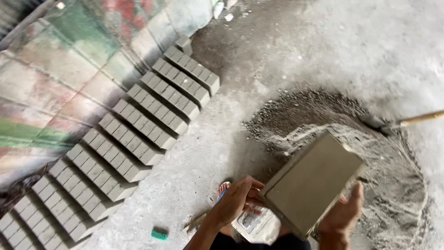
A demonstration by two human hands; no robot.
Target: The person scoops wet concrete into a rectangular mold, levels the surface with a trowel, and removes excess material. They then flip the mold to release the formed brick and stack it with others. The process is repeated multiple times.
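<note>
The left hand (238, 200) grips one edge of a flat gray block (313, 184). The right hand (343, 214) grips the other edge. The block is tilted, up off the floor, in front of the person. Past it lies a pile of gray sand (379, 153) with a shovel (407, 121) in it. To the left, rows of gray bricks (125, 139) sit on the floor by a painted wall (55, 78). A small green brush (159, 234) lies near them.

Soft even daylight, faint shadows, motion blur throughout (worst upper left), edges warped
</note>
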